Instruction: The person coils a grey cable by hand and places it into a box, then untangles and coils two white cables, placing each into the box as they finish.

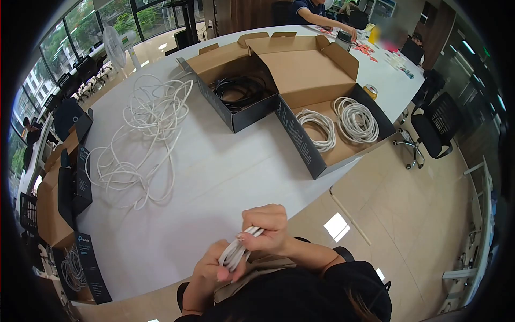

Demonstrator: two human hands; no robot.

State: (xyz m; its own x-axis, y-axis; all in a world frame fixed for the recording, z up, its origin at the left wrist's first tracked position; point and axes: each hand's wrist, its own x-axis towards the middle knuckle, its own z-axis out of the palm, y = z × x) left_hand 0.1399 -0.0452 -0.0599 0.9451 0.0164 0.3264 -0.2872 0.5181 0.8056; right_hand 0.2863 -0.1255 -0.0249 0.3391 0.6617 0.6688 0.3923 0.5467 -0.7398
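Note:
A bundle of white cable [234, 256] is held between my two hands, close to my body at the table's near edge. My left hand [212, 263] grips its lower end, and the fingers of my right hand [266, 228] are closed around the upper end. Farther off on the left lies a loose tangle of white cable [155, 115]. In the open box [316, 166] to the right sit two coils of white cable [356, 121]. A second open box [236, 124] beside it holds black cable [239, 92].
Along the left edge of the white table [214, 177] stand more open boxes [94, 268], one with grey-white cable [73, 268] inside. A can [370, 91] is behind the right box. At the far end a person [316, 15] reaches over red items [365, 48]. An office chair [437, 126] stands right.

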